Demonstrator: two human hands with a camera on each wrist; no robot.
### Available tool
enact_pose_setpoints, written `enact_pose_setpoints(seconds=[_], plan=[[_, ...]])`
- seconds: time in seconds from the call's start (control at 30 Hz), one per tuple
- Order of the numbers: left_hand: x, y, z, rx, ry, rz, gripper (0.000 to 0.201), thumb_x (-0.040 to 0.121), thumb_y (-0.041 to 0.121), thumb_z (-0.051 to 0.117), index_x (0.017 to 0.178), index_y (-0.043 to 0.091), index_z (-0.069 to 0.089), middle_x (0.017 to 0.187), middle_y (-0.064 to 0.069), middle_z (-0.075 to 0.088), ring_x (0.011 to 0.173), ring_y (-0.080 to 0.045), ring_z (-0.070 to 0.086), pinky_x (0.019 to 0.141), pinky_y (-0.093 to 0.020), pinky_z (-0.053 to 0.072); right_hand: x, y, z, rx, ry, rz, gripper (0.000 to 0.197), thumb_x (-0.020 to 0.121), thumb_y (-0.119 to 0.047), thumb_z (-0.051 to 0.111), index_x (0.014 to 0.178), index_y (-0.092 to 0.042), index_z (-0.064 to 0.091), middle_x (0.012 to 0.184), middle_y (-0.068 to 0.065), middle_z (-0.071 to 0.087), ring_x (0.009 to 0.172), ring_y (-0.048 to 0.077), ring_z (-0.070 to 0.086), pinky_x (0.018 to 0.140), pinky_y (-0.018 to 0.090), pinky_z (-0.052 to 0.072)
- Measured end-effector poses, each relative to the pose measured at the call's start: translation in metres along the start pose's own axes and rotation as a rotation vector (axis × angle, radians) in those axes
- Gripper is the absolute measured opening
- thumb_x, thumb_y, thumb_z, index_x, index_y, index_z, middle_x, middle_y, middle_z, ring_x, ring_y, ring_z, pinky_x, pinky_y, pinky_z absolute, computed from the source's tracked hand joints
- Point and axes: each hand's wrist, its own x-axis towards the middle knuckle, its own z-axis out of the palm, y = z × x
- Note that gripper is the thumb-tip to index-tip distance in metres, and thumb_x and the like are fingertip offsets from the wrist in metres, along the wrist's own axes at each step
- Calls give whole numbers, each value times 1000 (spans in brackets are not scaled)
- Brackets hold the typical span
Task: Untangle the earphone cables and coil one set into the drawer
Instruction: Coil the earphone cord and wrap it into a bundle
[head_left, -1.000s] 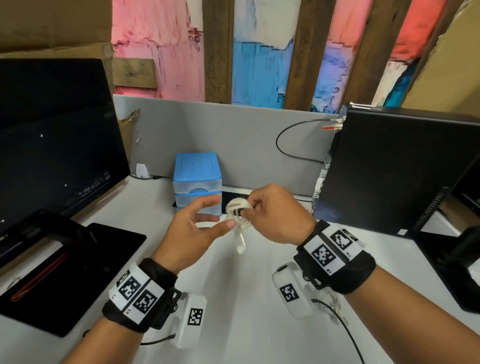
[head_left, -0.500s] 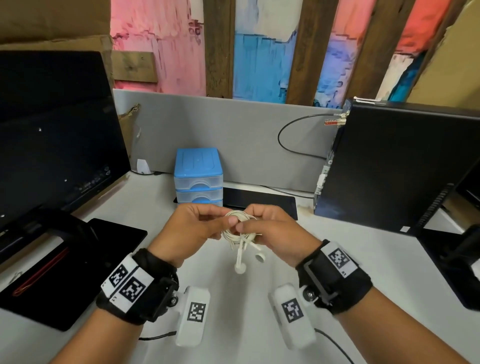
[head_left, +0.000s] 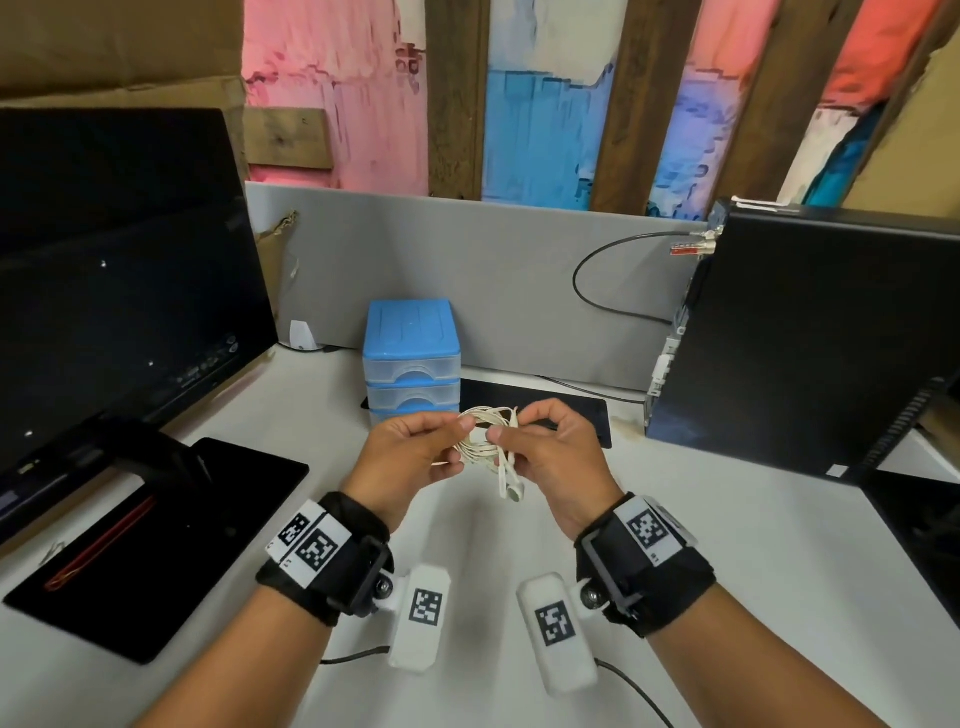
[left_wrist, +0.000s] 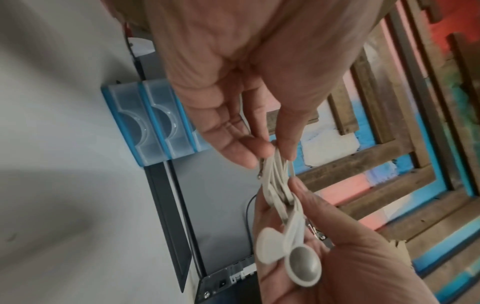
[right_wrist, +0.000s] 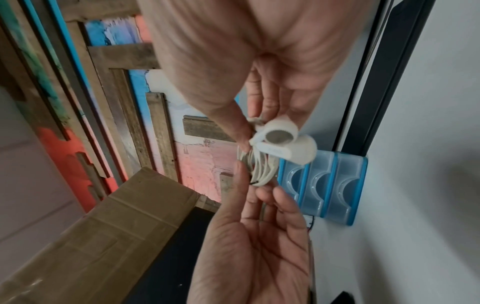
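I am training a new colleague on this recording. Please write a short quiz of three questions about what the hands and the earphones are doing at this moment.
1. True or false: the white earphone coil lies on the desk.
2. Which hand touches the coil? A) left hand only B) right hand only C) both
3. Fill in: the blue drawer unit's visible drawers are all ____.

Key
1. False; it is held in the air, the earbuds hanging below.
2. C; each hand pinches it.
3. closed
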Motion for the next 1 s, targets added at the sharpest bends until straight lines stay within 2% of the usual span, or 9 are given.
enact_pose_setpoints(seconds=[0.13,0.2,0.33,0.43,0.5,0.67,0.73,0.83,1.0], plan=[[21,-5,-2,65,-51,-88,24,84,25,74,103,11,70,84,0,69,60,-11,56,63,-24,53,14,5,-5,-97,73,6,32,75,3,78,75,-13,50,60,6,60,57,23,57,53,27,45],[37,-5,-4,46,-4,-134,26,86,34,71,103,16,66,89,0,68,62,-12,57,62,-26,52,23,4,-8,-163,108,24,34,72,3,80,72,-13,50,57,5,55,52,20,50,47,24,41],[75,4,-15,-274,136,-291,29,90,41,65,108,19,58,87,2,65,61,-12,52,58,-25,48,32,-1,-13,-239,90,137,35,64,6,81,66,-13,52,71,15,58,66,29,57,58,36,49],[97,9,-23,-454,164,-294,46,91,43,62,128,17,52,92,3,65,63,-12,53,61,-26,49,38,-8,-11,-308,71,133,34,65,6,81,66,-12,52,73,15,59,62,28,58,55,32,47],[104,7,-24,-512,174,-276,51,90,45,63,131,16,52,90,5,65,62,-9,55,60,-24,50,41,-17,-7,-346,63,91,34,67,6,81,66,-12,52,70,13,58,55,23,54,51,28,45],[98,-10,-18,-509,211,-252,30,87,49,65,92,20,59,77,8,57,61,-5,51,57,-19,49,56,-36,18,-415,27,-6,32,71,3,80,69,-14,52,69,17,63,54,24,58,43,24,44],[87,-18,-15,-482,223,-250,28,89,47,63,80,21,57,72,8,54,58,-5,48,50,-16,48,67,-41,32,-448,19,-55,33,70,3,80,67,-14,52,68,17,62,59,26,60,48,32,51],[67,-25,-12,-466,218,-246,26,88,46,65,84,21,62,73,7,58,57,-5,52,47,-15,49,85,-42,56,-527,20,-106,33,65,-3,82,63,-16,52,70,19,66,64,33,67,66,54,60],[48,-33,-19,-436,196,-239,30,85,49,66,93,20,66,78,9,61,56,-5,53,45,-17,47,114,-31,91,-659,-34,-82,33,63,-5,82,64,-18,52,70,10,66,71,34,71,70,52,61]])
